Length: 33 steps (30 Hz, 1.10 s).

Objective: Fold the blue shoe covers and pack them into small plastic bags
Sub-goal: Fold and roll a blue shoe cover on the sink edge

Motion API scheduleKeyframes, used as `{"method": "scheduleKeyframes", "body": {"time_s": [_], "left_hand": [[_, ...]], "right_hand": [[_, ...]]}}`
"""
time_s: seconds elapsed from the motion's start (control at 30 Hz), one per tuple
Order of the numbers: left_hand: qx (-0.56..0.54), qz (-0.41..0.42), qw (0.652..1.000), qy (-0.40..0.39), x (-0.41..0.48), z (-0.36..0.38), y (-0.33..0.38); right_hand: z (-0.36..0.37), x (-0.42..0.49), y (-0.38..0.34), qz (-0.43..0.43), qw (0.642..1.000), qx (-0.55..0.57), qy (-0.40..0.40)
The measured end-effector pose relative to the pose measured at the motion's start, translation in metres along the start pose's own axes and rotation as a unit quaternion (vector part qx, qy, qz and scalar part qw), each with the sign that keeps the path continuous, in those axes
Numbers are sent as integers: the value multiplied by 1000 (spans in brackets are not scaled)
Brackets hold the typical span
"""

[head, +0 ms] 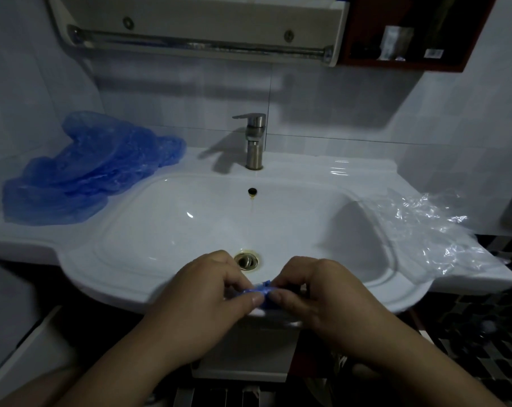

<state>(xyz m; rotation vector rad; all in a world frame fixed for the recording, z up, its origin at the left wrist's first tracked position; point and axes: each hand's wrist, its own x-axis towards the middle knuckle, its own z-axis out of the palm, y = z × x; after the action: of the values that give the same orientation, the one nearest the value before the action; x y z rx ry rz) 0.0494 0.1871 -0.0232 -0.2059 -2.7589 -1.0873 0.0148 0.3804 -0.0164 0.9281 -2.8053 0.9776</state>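
Blue shoe cover mostly hidden; left hand, right hand pinch it.

**No legible text in frame**

Nothing readable in the head view. Closest candidate is a small pale label on an item in the red wall shelf, top right, but it's too small and dark to resolve any characters. The silver box next to it is blurred, no print discernible. Blue shoe covers and clear plastic bags on the tabletop: no markings I can make out. Tap: no brand visible.
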Motion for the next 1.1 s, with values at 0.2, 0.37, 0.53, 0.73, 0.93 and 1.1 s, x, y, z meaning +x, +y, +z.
{"method": "scheduleKeyframes", "body": {"time_s": [0.2, 0.37, 0.53, 0.73, 0.93, 1.1], "left_hand": [[33, -52, 996, 68, 7, 11, 2], [46, -24, 998, 30, 6, 12, 1], [28, -15, 998, 47, 6, 13, 7], [-2, 13, 997, 73, 13, 20, 17], [-82, 44, 984, 150, 31, 37, 35], [-116, 47, 978, 169, 43, 49, 42]], "right_hand": [[8, 9, -4, 77, 996, 20, 35], [8, 11, -9, 94, 995, -22, 12], [0, 9, -14, 83, 996, -1, -10], [-4, 3, -6, 85, 993, 59, 48], [-33, 3, 26, 120, 956, 55, 263], [-94, -4, 78, 175, 859, 31, 481]]}}
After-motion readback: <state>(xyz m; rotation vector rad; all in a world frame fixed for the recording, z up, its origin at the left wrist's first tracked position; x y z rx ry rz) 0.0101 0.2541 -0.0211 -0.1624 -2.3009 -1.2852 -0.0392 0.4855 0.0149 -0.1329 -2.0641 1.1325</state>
